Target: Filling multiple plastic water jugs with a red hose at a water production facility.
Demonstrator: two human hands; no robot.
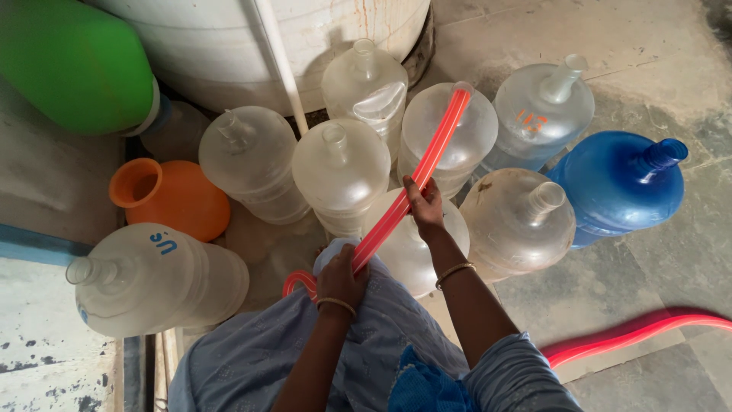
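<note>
A red translucent hose (427,164) runs from my lap up to the mouth of a clear water jug (454,130) at the back middle, its tip resting at the jug's neck. My right hand (425,206) grips the hose partway along, above another clear jug (408,244). My left hand (341,278) holds the hose lower down, close to my blue garment. Both wrists wear a thin bangle. The rest of the hose loops under my left hand and trails away across the floor at the right (640,332).
Several clear jugs crowd the floor; a blue jug (618,187) stands at the right, an orange pot (171,194) and a tipped clear jug (152,278) at the left. A white tank (229,46), white pipe (278,61) and green container (72,65) stand behind.
</note>
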